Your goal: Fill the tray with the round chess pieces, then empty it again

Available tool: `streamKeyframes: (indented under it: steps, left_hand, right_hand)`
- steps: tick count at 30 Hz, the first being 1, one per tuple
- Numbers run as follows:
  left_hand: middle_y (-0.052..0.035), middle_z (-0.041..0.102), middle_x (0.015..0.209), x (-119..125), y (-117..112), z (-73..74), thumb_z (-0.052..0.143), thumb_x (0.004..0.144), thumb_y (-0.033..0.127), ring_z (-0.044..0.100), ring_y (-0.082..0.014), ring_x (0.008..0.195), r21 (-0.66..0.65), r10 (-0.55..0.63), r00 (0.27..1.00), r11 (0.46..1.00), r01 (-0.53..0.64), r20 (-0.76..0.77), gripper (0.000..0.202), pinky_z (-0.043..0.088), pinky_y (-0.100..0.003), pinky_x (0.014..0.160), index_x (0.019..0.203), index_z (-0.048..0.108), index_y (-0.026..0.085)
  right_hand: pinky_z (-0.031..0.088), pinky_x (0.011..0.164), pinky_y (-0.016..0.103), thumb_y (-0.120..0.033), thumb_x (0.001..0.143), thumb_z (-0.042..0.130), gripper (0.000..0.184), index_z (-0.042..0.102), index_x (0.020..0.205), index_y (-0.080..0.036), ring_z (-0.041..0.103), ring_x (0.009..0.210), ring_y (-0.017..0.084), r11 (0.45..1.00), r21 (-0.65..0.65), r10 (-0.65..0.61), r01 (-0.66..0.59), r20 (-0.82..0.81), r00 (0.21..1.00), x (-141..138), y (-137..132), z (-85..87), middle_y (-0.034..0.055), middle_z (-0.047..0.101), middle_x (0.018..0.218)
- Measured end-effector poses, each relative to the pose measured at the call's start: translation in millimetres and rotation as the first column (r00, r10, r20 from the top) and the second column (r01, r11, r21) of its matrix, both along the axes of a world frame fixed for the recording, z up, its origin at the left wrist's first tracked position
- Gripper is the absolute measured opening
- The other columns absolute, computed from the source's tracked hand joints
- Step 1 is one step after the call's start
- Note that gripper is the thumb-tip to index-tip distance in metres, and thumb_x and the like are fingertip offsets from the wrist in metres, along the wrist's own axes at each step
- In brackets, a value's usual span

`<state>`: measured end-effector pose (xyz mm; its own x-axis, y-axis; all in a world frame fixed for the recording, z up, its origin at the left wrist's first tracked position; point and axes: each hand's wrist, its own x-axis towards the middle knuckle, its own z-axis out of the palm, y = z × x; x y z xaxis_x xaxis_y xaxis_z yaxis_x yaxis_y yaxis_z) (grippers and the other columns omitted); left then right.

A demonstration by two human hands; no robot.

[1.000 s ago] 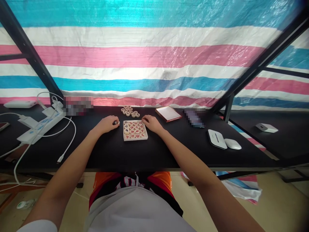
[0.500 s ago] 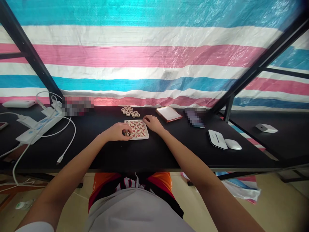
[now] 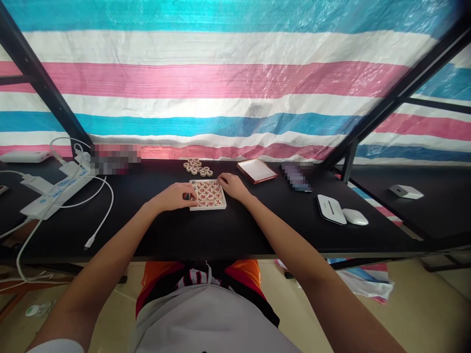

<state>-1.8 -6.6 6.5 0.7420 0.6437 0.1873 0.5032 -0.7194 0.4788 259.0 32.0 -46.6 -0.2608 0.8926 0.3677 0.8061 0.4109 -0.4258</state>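
A shallow white box [image 3: 208, 208] lies on the desk in front of me, filled with rows of round xiangqi pieces [image 3: 210, 196], mostly with red characters. My left hand [image 3: 173, 197] reaches over its left side, thumb and fingers curled onto a xiangqi piece at the near left corner, which the fingertips mostly cover. At the far right corner, my right hand [image 3: 232, 186] has its fingers bent over the box's edge, gripping it. Beyond the box sits a loose cluster of xiangqi pieces [image 3: 197, 167] with dark characters.
A box lid [image 3: 256, 171] lies inside-up at the back, beside a blurred phone-like thing [image 3: 295, 176]. To the right are a white-topped device [image 3: 331, 211] and a white mouse [image 3: 355, 216]. A power strip [image 3: 59, 196] with white cables [image 3: 109, 206] occupies the left.
My left fingers have pressed lower over the near left corner, where the piece under them was more visible before. My right hand stays at the box's corner. The view has shifted slightly.
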Motion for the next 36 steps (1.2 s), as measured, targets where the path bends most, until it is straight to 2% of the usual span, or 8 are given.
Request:
streamKeyframes:
  steps: [5, 11, 15, 17, 19, 23, 29, 36]
  left_hand:
    - [-0.0009, 0.066, 0.081, -4, 6, -2.8, 0.064, 0.077, 0.052, 0.059, -0.0146, 0.071, -0.013, 0.017, 1.000, 1.000, -0.017, 0.002, 0.031, 0.044, -0.026, 0.069, 0.076, 0.070, 0.021]
    - [-0.0035, 0.065, 0.078, -1, 0, 1.2, 0.058, 0.085, 0.046, 0.059, -0.0170, 0.079, 0.097, -0.040, 0.999, 0.994, 0.041, -0.017, 0.032, 0.046, -0.028, 0.075, 0.071, 0.067, 0.019]
    - [-0.0086, 0.062, 0.110, 1, -1, -0.1, 0.059, 0.084, 0.045, 0.056, -0.0228, 0.106, 0.132, 0.018, 1.000, 0.991, -0.019, 0.009, 0.031, 0.044, -0.035, 0.095, 0.100, 0.069, 0.021]
    - [-0.0097, 0.052, 0.131, 0, 0, -4.0, 0.062, 0.082, 0.044, 0.045, -0.0275, 0.124, 0.129, 0.013, 0.999, 0.992, -0.009, -0.032, 0.040, 0.037, -0.042, 0.106, 0.116, 0.064, 0.024]
    - [-0.0094, 0.042, 0.143, -2, 1, -8.4, 0.062, 0.082, 0.043, 0.036, -0.0305, 0.134, 0.108, 0.004, 0.998, 0.994, 0.004, -0.070, 0.045, 0.032, -0.046, 0.110, 0.124, 0.060, 0.025]
    - [-0.0100, 0.044, 0.142, -3, 2, -12.7, 0.060, 0.084, 0.044, 0.036, -0.0308, 0.134, 0.055, -0.013, 0.998, 0.998, 0.017, -0.069, 0.037, 0.032, -0.047, 0.110, 0.115, 0.065, 0.024]
    - [-0.0095, 0.050, 0.136, -2, 0, -9.2, 0.061, 0.081, 0.036, 0.041, -0.0275, 0.130, 0.019, 0.003, 0.998, 1.000, -0.001, -0.056, 0.031, 0.033, -0.041, 0.111, 0.110, 0.066, 0.023]
    - [-0.0088, 0.047, 0.138, -5, 3, -5.5, 0.059, 0.082, 0.034, 0.036, -0.0283, 0.134, 0.014, -0.025, 0.995, 1.000, 0.026, -0.094, 0.032, 0.031, -0.044, 0.112, 0.112, 0.065, 0.024]
  right_hand:
    - [0.043, 0.078, 0.027, -0.021, 0.092, 0.046, 0.021, 0.066, 0.092, -0.016, 0.061, 0.085, 0.017, 1.000, -0.020, 0.013, -0.014, -0.016, 1.000, 0, -2, 2.7, 0.0070, 0.068, 0.090]
    - [0.042, 0.079, 0.027, -0.021, 0.092, 0.045, 0.021, 0.065, 0.091, -0.017, 0.060, 0.085, 0.017, 0.998, -0.031, 0.056, -0.057, -0.037, 0.998, 2, -2, 4.4, 0.0062, 0.067, 0.090]
    - [0.043, 0.079, 0.027, -0.021, 0.093, 0.043, 0.021, 0.064, 0.092, -0.018, 0.059, 0.085, 0.018, 0.996, -0.055, 0.075, -0.075, -0.015, 0.997, 3, 0, 4.2, 0.0061, 0.066, 0.089]
    - [0.042, 0.080, 0.028, -0.021, 0.093, 0.043, 0.021, 0.064, 0.092, -0.018, 0.058, 0.087, 0.019, 0.995, -0.036, 0.095, -0.095, 0.013, 0.995, 1, 1, 4.1, 0.0069, 0.065, 0.089]
    - [0.042, 0.081, 0.029, -0.021, 0.093, 0.043, 0.021, 0.063, 0.092, -0.018, 0.058, 0.088, 0.019, 0.994, -0.024, 0.111, -0.110, 0.027, 0.993, -1, 2, 4.1, 0.0072, 0.064, 0.089]
    - [0.043, 0.080, 0.028, -0.020, 0.094, 0.042, 0.021, 0.063, 0.093, -0.018, 0.058, 0.086, 0.019, 0.993, -0.038, 0.111, -0.110, 0.035, 0.993, -4, 2, 3.7, 0.0068, 0.064, 0.089]
    - [0.043, 0.083, 0.028, -0.023, 0.095, 0.041, 0.022, 0.063, 0.092, -0.019, 0.058, 0.090, 0.019, 0.993, -0.043, 0.110, -0.110, 0.002, 0.994, -4, 1, 3.0, 0.0071, 0.064, 0.092]
    - [0.043, 0.082, 0.028, -0.021, 0.094, 0.042, 0.022, 0.064, 0.091, -0.018, 0.058, 0.089, 0.019, 0.991, -0.070, 0.108, -0.110, -0.027, 0.994, -6, 1, 4.9, 0.0072, 0.063, 0.089]
